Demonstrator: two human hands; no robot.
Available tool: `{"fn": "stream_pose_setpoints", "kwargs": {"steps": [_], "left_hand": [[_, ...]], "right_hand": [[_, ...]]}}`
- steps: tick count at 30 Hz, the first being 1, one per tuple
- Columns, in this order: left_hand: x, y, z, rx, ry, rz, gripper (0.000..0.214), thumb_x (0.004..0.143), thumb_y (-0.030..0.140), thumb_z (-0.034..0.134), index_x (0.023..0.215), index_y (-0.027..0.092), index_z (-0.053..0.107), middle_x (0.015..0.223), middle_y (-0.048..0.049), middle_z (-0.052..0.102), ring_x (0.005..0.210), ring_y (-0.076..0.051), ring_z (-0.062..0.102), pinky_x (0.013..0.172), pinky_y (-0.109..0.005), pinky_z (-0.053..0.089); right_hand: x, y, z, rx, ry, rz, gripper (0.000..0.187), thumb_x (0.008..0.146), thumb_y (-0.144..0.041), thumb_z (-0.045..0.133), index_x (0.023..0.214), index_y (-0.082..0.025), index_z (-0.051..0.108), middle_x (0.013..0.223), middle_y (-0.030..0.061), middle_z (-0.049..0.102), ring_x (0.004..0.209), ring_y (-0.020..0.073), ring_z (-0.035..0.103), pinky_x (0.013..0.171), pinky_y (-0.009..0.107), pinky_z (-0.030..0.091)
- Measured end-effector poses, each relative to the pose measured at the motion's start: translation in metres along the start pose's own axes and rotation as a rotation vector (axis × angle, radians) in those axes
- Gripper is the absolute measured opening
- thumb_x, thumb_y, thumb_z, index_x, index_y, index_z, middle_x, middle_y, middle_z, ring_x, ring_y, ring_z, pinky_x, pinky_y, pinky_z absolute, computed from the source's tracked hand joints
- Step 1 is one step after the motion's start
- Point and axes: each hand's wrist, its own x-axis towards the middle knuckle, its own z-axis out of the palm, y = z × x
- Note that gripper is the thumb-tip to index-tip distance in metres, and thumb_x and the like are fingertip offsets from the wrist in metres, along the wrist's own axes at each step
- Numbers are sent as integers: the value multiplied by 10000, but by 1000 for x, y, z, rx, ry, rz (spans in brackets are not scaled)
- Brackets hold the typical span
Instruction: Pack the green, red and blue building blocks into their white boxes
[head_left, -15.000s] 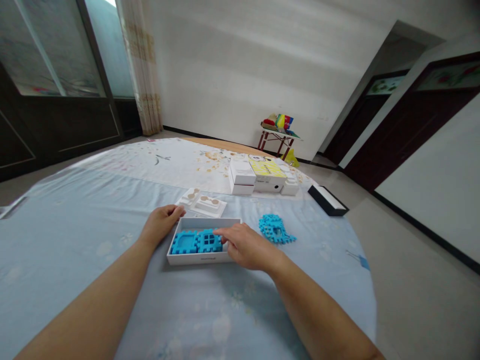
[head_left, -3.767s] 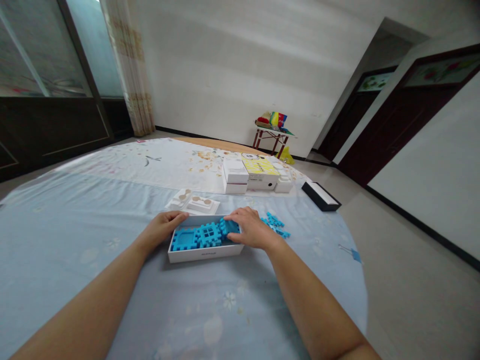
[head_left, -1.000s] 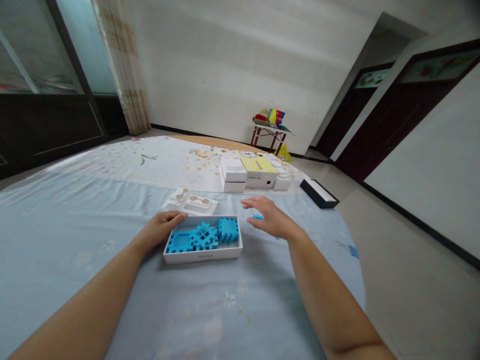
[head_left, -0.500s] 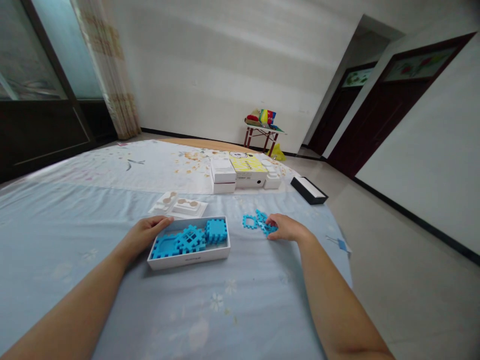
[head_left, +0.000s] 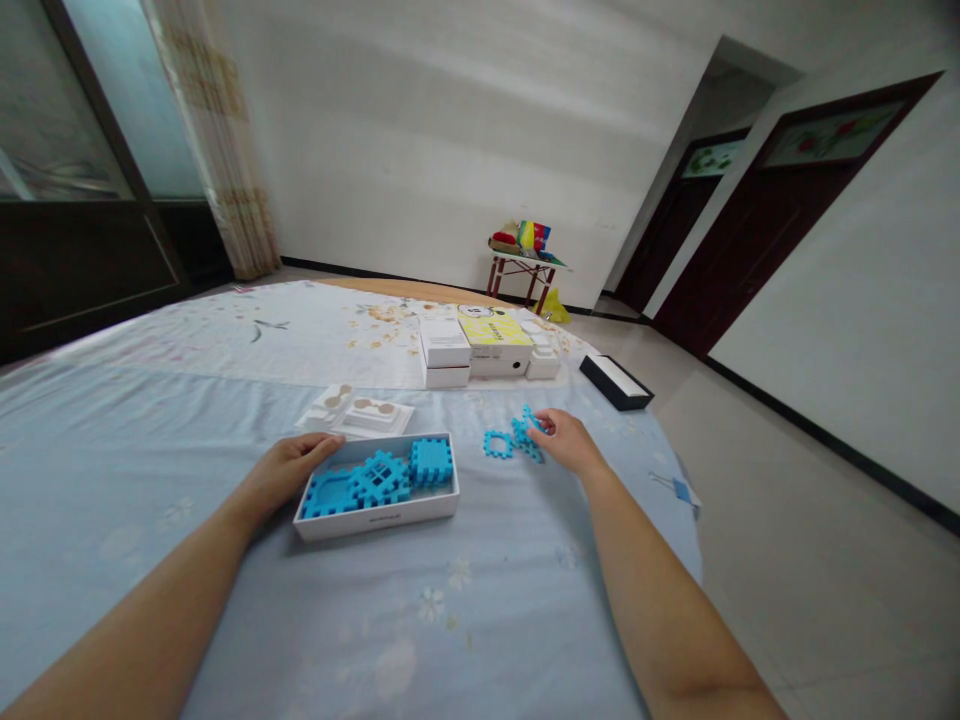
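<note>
A shallow white box point(head_left: 379, 521) stands on the cloth, holding several blue interlocking plastic tiles; a lattice tile point(head_left: 381, 479) lies in its middle and a stack of square tiles point(head_left: 431, 461) at its right end. My left hand point(head_left: 296, 466) is closed on the box's back left rim. To the right, my right hand point(head_left: 564, 437) pinches a blue interlocking tile point(head_left: 530, 420) that is tilted up. Beneath it more blue pieces point(head_left: 531, 451) lie on the cloth. Beside them, flat, is an open square blue frame point(head_left: 498, 444).
White molded trays point(head_left: 360, 411) lie behind the box. White boxes point(head_left: 445, 352) and a yellow-topped box point(head_left: 496, 338) stand farther back. A black tray point(head_left: 616, 382) sits near the table's right edge, with a blue binder clip point(head_left: 681, 490) on the cloth's edge.
My right hand has shifted slightly up and away, lifting one blue tile from the pieces. My left hand stays on the box rim.
</note>
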Motion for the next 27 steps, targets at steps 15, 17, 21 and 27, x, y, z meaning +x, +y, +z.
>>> {"fn": "stream_pose_setpoints", "kwargs": {"steps": [15,17,21,27], "left_hand": [[-1,2,1,11,-22,37,386,635,544,622,742,173,643,615,4,666,527,-160,575,506,-239,458],[-1,1,0,27,-22,43,396,633,552,619,740,171,642,616,5,665,542,-167,583,518,-243,460],[0,0,-1,54,-36,62,410,653,566,594,747,169,644,612,6,662,550,-166,585,515,-240,457],[-1,2,0,31,-32,70,409,636,565,610,732,170,652,595,11,653,526,-156,574,503,-238,452]], "right_hand": [[0,3,15,-105,-94,-100,348,728,-353,591,1024,-172,621,898,65,625,833,182,561,761,277,406],[0,2,17,-102,-71,-107,320,732,-362,580,989,-178,633,859,55,630,799,175,563,728,265,406],[0,4,20,-31,-52,-109,327,718,-370,579,970,-172,643,859,57,642,777,172,571,711,262,412],[-1,10,18,47,-9,-15,360,770,-361,483,1036,-150,600,771,41,642,687,155,570,650,243,405]]}}
